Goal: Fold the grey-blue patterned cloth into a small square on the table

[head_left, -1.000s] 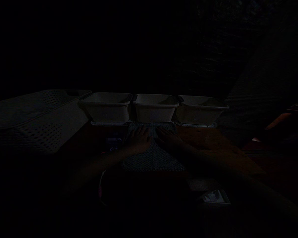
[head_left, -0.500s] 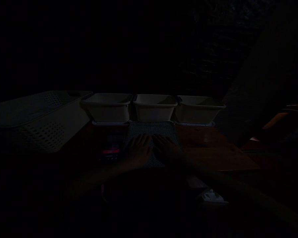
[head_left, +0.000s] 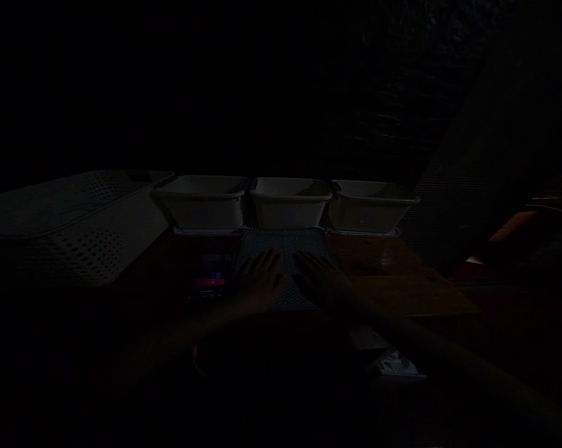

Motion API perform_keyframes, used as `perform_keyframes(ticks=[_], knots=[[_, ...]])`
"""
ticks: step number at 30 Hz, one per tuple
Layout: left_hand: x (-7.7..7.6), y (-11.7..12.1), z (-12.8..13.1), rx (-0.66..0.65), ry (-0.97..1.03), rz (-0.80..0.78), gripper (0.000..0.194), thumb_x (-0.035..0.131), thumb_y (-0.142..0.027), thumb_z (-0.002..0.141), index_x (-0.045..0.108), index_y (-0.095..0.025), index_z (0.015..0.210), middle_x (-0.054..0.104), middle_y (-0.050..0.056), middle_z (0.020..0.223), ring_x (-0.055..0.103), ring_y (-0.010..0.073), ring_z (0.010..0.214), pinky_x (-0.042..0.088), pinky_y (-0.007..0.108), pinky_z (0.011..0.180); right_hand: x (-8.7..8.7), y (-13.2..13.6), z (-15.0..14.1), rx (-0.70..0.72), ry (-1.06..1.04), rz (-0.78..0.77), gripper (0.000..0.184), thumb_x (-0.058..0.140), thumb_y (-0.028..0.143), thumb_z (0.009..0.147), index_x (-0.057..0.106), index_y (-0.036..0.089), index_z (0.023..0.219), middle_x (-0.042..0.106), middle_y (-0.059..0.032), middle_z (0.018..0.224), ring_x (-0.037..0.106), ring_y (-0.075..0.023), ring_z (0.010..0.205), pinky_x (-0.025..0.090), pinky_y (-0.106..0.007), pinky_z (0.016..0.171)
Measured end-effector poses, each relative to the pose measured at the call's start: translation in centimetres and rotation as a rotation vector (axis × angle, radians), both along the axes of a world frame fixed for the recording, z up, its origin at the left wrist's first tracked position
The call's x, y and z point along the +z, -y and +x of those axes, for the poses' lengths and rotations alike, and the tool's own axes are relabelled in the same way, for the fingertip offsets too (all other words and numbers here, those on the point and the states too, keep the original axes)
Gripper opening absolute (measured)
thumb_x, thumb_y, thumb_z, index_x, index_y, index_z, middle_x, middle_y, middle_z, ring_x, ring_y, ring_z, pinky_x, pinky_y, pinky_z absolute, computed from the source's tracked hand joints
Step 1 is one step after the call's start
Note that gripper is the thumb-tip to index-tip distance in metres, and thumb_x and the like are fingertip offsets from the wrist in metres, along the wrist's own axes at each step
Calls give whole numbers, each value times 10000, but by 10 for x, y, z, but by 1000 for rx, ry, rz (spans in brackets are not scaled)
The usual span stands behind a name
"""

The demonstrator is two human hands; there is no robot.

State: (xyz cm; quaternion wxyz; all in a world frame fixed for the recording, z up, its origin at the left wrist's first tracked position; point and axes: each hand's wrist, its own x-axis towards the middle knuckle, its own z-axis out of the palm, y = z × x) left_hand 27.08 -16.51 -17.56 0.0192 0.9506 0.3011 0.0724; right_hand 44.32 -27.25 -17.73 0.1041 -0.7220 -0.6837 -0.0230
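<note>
Two hands, both mine, lie palms down on a patterned cloth (head_left: 286, 241): the left hand (head_left: 261, 280) is flat with its fingers outstretched and slightly parted, and the right hand (head_left: 325, 283) is likewise flat and extended (the light is very dim, so fine detail is lost). The cloth lies on a wooden table (head_left: 393, 292), its far edge by the middle of three pale bins (head_left: 290, 213) standing in a row. At left, a perforated basket (head_left: 138, 233) adjoins the row; a lit screen (head_left: 209, 284) glows near my left wrist.
</note>
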Motion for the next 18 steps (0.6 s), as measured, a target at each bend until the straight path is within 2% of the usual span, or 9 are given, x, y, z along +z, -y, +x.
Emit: perform_keyframes(ticks=[12, 15, 18], knots=[[5, 0, 0, -11, -36, -16, 581, 238, -449, 1013, 294, -188, 1529, 192, 72, 1621, 155, 254, 1506, 176, 497, 1196, -8, -5, 5, 25, -5, 15, 628, 283, 488, 1021, 321, 113, 1523, 284, -125, 1588, 264, -265, 1468, 232, -479, 1184], [6, -5, 0, -41, -45, -51, 606, 235, -468, 1013, 288, -155, 1529, 207, 95, 1617, 177, 273, 1499, 189, 503, 1192, -5, -7, 8, 50, -60, 61, 571, 335, 446, 1019, 383, 128, 1491, 366, -135, 1555, 349, -253, 1429, 298, -456, 1158], [13, -23, 2, -106, -21, -73, 602, 278, -460, 1005, 351, -117, 1494, 273, 136, 1594, 260, 288, 1472, 256, 464, 1173, 7, -13, 23, 82, -99, 58, 445, 451, 337, 986, 509, 180, 1399, 501, -110, 1465, 480, -236, 1333, 430, -397, 1060]])
